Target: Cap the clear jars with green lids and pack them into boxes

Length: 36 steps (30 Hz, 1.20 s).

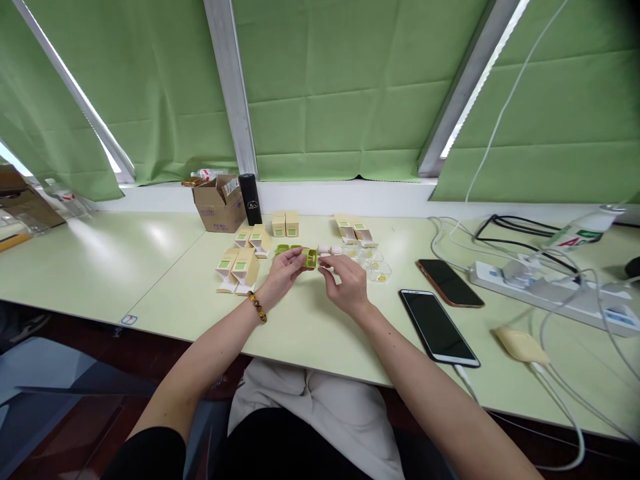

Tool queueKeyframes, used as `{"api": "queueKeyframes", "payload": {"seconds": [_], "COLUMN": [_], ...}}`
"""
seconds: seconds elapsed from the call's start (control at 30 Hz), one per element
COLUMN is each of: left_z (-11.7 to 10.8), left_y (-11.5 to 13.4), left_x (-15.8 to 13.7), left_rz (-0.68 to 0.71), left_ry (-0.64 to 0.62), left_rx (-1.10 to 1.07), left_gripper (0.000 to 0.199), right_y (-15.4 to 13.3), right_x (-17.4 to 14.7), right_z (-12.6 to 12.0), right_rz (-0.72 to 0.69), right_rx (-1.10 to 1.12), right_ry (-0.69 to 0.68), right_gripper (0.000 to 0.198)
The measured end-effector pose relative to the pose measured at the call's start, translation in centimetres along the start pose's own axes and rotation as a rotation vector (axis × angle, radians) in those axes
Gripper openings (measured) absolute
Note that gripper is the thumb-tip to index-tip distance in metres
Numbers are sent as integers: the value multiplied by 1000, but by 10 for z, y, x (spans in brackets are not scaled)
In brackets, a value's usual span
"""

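My left hand [284, 272], with a beaded bracelet on its wrist, grips a small green compartment tray [311, 259] just above the table. My right hand [349, 283] is at the tray's right edge, thumb and fingers drawn together; whatever is between them is too small to make out. Behind the left fingers lie more green trays [283, 249], partly covered by the hand. Small pale pink pieces [328, 249] sit beyond the right fingertips. Several clear plastic pieces with yellow spots [379, 270] lie right of them.
Cream cartons with open flaps [245, 265] stand at left, closed cartons [285, 224] behind, more open ones [355, 230] at back right. A cardboard box [220, 205] and black cylinder [250, 199] stand by the wall. Two phones [440, 327], a power strip [555, 293] and cables occupy the right.
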<state>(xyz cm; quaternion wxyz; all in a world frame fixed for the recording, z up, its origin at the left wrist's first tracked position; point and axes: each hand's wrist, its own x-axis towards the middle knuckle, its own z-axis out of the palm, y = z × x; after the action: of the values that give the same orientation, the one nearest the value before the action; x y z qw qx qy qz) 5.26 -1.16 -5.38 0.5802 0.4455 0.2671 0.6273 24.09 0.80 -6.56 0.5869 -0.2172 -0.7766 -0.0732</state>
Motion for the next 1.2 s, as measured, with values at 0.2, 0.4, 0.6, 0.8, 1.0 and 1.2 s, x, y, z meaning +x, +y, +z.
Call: {"api": "queueKeyframes", "payload": {"seconds": [0.2,0.4,0.6,0.8,1.0,1.2], "left_z": [5,5,3,2,0,-1], "left_y": [1,2,1,0,-1,-4], "left_x": [-4,-5,-4,-4,-3,-3], "left_rz": [-49,-89,-119,-136,-151,-153], "left_ry": [-91,-131,-161,-149,-147,-129], "left_rx": [11,11,6,7,8,16], "left_gripper": [46,46,45,44,47,49], "right_y": [0,-1,-2,-1,1,1], "right_x": [-1,-1,0,-1,-2,-2], "right_z": [2,1,0,1,2,2], "right_rz": [26,21,47,44,17,3], "right_rx": [27,7,-12,-18,-23,-48], "right_ry": [19,-29,-66,-68,-40,-43], "right_gripper": [21,15,15,15,14,15]}}
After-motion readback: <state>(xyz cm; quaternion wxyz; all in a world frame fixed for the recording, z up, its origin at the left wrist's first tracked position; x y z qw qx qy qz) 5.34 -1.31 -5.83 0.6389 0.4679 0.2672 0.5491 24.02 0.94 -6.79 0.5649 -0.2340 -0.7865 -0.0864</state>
